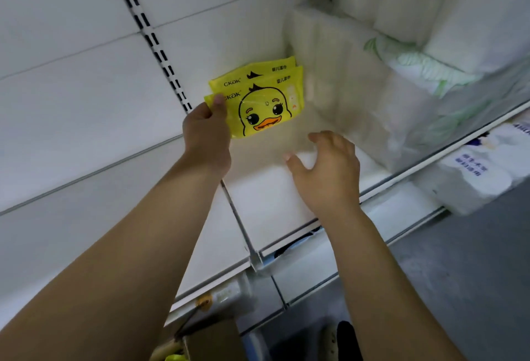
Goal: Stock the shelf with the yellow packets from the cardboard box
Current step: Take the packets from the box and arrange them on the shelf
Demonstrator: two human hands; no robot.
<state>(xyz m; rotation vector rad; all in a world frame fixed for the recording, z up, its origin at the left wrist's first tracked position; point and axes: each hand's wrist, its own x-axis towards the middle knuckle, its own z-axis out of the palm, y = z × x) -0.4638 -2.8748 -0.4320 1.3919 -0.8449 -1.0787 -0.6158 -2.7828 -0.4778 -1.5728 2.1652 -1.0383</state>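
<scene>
Two yellow packets stand at the back of the white shelf (272, 206). The front yellow packet (263, 105) shows a duck face, and my left hand (208, 134) pinches its left edge with the thumb on top. Behind it the second yellow packet (258, 72) leans against the back panel. My right hand (327, 168) hovers over the shelf, right of the packets, with relaxed, spread fingers that hold nothing. Down at the bottom edge is the cardboard box (212, 340), with a bit of yellow (175, 357) beside it.
White tissue packs (329, 74) wrapped in clear plastic fill the shelf right of the packets. More white packs (473, 177) lie on the lower shelf at the right. A slotted upright (152, 36) runs down the back panel. Grey floor (473, 289) at lower right.
</scene>
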